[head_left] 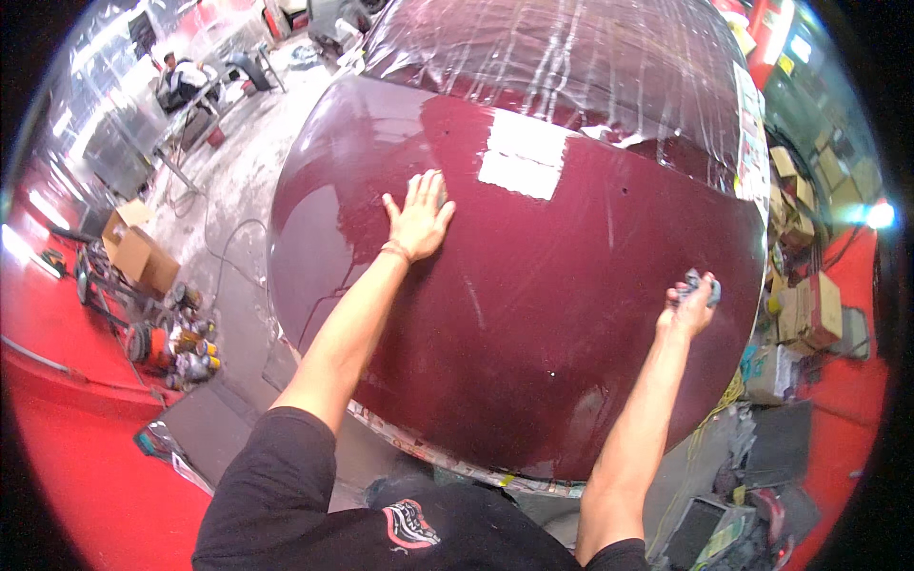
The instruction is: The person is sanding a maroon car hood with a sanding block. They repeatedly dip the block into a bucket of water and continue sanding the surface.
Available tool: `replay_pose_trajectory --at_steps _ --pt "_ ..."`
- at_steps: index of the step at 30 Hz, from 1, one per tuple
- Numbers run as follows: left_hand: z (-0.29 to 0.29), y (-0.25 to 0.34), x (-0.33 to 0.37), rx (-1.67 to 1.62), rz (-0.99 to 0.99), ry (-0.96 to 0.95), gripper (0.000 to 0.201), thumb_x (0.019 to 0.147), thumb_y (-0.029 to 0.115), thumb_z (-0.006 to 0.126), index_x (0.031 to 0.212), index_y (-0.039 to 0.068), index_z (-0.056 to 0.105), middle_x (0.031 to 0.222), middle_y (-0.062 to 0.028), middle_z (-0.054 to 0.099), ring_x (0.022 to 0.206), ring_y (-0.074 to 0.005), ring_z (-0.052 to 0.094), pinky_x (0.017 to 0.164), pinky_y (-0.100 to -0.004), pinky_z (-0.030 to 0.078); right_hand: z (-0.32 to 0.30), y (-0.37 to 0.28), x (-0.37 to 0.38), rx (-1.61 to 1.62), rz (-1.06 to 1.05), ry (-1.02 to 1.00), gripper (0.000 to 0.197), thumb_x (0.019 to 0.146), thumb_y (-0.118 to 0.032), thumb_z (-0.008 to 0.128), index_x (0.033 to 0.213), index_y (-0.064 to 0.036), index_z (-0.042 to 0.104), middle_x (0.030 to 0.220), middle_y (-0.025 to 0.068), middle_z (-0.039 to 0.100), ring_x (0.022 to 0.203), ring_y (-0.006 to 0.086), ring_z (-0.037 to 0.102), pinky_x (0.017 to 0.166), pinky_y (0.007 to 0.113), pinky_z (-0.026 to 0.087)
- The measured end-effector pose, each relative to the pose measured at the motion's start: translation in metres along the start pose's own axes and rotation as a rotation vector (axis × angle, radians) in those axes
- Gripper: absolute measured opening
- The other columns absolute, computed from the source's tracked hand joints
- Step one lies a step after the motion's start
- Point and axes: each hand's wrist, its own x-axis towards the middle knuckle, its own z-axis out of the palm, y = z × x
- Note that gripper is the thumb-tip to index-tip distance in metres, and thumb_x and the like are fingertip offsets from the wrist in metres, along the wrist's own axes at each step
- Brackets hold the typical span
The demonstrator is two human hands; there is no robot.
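A dark red car hood (533, 314) fills the middle of the view, with wet-looking darker areas and duller greyish areas toward its left side. My left hand (419, 221) lies on its upper left part, fingers stretched out and spread. Over at the right side of the hood, my right hand (693, 306) is closed around a crumpled grey-blue cloth (703, 284). That hand is close to the surface; whether the cloth touches it I cannot tell. A bright white light reflection shows on the hood between my hands, toward the far edge.
Streaked clear plastic sheeting (571, 57) covers the car beyond the hood. Cardboard boxes (809, 309) are stacked at right; an open carton (141, 249) and cans (195, 357) stand at left. A cable (224, 249) trails over the floor. A person (181, 81) sits far left.
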Motion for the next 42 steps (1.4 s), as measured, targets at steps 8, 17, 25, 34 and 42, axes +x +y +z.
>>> replay_pose_trajectory --at_steps 8,17,25,34,42 --pt "0.018 0.054 -0.167 -0.143 0.38 -0.029 0.074 0.114 0.046 0.046 0.175 0.007 0.03 0.185 -0.013 0.021 0.172 -0.0358 0.014 0.128 -0.0808 0.002 0.209 0.109 -0.141 -0.604 -0.118 -0.639 0.032 0.106 -0.035 0.072 0.122 -0.007 0.074 0.089 0.0032 0.073 0.063 0.0119 0.065 0.053 0.031 0.051" --pt "-0.012 -0.036 0.105 0.004 0.129 0.021 0.071 0.117 0.05 0.03 0.176 0.011 0.024 0.186 -0.0084 0.018 0.172 -0.0301 0.012 0.127 -0.0843 0.007 0.183 0.118 -0.149 -1.245 -0.957 -0.773 0.046 0.095 -0.023 0.081 0.139 -0.0162 0.069 0.137 0.0173 0.067 0.127 0.0399 0.065 0.108 0.051 0.052" --pt "-0.008 -0.003 -0.056 -0.076 0.599 -0.004 0.073 0.113 0.046 0.047 0.174 0.009 0.032 0.184 -0.0125 0.025 0.172 -0.0334 0.015 0.128 -0.081 0.006 0.089 0.102 -0.133 -1.456 -1.021 -0.544 0.058 0.098 -0.046 0.078 0.149 -0.0236 0.063 0.16 0.0078 0.051 0.158 0.037 0.038 0.132 0.07 0.02" --pt "-0.004 -0.029 0.045 0.13 0.481 0.055 0.071 0.115 0.046 0.044 0.176 0.013 0.026 0.186 -0.0102 0.019 0.171 -0.036 0.016 0.125 -0.0856 0.009 0.098 0.107 -0.14 -1.414 -0.959 -0.58 0.053 0.106 -0.06 0.062 0.144 -0.0238 0.068 0.161 0.0079 0.052 0.159 0.0352 0.038 0.133 0.067 0.019" --pt "0.005 -0.046 -0.037 -0.039 0.269 0.022 0.072 0.119 0.046 0.035 0.178 0.011 0.017 0.187 -0.0098 0.012 0.173 -0.0326 0.008 0.128 -0.0802 0.002 0.094 0.112 -0.134 -1.396 -0.998 -0.506 0.048 0.108 -0.056 0.06 0.143 -0.0232 0.069 0.159 0.0067 0.053 0.157 0.0329 0.041 0.133 0.069 0.024"
